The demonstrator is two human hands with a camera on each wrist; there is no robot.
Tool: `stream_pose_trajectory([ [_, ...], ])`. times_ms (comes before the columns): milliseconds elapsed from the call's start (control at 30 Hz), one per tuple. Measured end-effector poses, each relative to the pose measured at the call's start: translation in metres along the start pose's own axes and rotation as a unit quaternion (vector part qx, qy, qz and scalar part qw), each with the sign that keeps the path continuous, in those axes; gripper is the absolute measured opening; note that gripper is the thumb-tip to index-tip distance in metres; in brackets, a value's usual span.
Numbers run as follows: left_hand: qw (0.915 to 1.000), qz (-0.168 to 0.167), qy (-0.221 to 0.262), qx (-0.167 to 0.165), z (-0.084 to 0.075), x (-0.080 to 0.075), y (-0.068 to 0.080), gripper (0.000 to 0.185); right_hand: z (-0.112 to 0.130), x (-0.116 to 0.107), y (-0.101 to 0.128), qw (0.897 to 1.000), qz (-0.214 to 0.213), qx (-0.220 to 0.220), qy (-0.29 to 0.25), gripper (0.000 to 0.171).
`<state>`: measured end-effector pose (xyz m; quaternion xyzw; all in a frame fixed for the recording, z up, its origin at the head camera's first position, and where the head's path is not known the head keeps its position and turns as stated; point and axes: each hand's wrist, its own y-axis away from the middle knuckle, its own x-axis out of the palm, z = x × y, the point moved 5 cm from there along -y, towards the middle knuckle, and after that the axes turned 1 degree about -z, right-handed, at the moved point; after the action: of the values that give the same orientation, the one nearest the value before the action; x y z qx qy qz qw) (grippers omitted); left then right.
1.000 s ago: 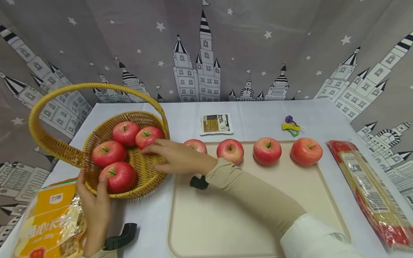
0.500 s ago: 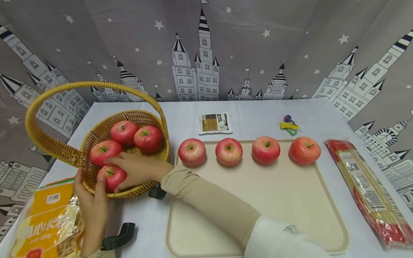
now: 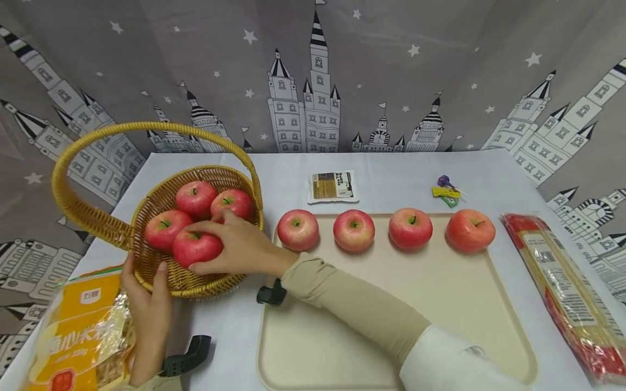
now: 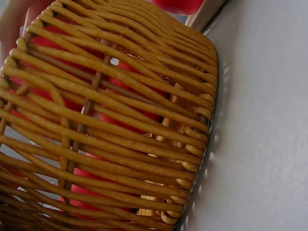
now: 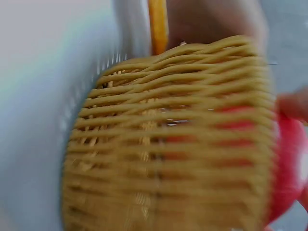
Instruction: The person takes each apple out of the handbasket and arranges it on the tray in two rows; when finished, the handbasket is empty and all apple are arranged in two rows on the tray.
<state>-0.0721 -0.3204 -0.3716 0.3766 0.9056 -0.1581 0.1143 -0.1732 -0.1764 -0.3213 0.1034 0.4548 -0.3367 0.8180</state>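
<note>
A person's right hand (image 3: 235, 245) curled its fingers around a red apple (image 3: 195, 247) and held it just above the near rim of a wicker basket (image 3: 205, 282), where three more apples (image 3: 195, 198) lay. The left hand (image 3: 146, 304) held the basket's near edge, thumb hooked over the rim. Beside the basket, four apples (image 3: 354, 230) stood in a row along the far side of a beige tray (image 3: 440, 304) on the white table.
</note>
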Motion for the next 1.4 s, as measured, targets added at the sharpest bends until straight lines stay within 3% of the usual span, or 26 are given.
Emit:
stream_pose_trajectory([
  [67, 1.0000, -0.002, -0.003, -0.002, 0.000, 0.001, 0.001, 0.057, -0.009, -0.016, 0.018, 0.995, -0.032, 0.007, -0.098, 0.057],
  [167, 1.0000, -0.005, -0.006, -0.003, 0.000, 0.000, 0.001, 0.058, -0.021, -0.036, 0.048, 0.972, -0.048, -0.008, -0.229, 0.058],
  [233, 1.0000, -0.006, -0.007, -0.003, 0.000, -0.001, 0.002, 0.058, -0.026, -0.044, 0.069, 0.958, -0.038, -0.030, -0.282, 0.059],
  [267, 0.9999, -0.006, -0.008, -0.002, -0.001, -0.001, 0.002, 0.058, -0.028, -0.046, 0.079, 0.957, -0.028, -0.045, -0.285, 0.059],
  [367, 0.9999, -0.007, -0.013, -0.004, -0.001, -0.002, 0.002, 0.058, -0.034, -0.044, 0.109, 0.968, 0.007, -0.088, -0.235, 0.061],
  [467, 0.9999, -0.007, -0.014, -0.002, -0.003, -0.001, 0.002, 0.057, -0.039, -0.032, 0.134, 0.979, 0.054, -0.130, -0.147, 0.062],
  [567, 0.9999, -0.004, -0.010, 0.000, -0.004, -0.001, 0.002, 0.057, -0.043, -0.018, 0.154, 0.979, 0.100, -0.158, -0.079, 0.063],
  [700, 0.9999, 0.000, -0.011, 0.000, -0.003, 0.000, 0.001, 0.057, -0.045, -0.009, 0.167, 0.974, 0.128, -0.186, -0.026, 0.068],
  [867, 1.0000, 0.003, -0.006, 0.004, -0.002, 0.003, 0.000, 0.057, -0.043, -0.012, 0.167, 0.970, 0.140, -0.200, -0.010, 0.065],
  [1033, 0.9999, -0.001, -0.010, 0.005, -0.001, 0.002, 0.000, 0.057, -0.033, -0.028, 0.149, 0.975, 0.132, -0.177, -0.010, 0.060],
  [1300, 1.0000, 0.001, -0.005, 0.001, 0.001, 0.001, 0.000, 0.057, -0.011, -0.051, 0.078, 0.986, 0.067, -0.140, -0.063, 0.059],
  [1400, 1.0000, 0.000, 0.000, 0.000, 0.003, 0.002, 0.000, 0.058, -0.004, -0.053, 0.048, 0.990, 0.048, -0.124, -0.039, 0.060],
])
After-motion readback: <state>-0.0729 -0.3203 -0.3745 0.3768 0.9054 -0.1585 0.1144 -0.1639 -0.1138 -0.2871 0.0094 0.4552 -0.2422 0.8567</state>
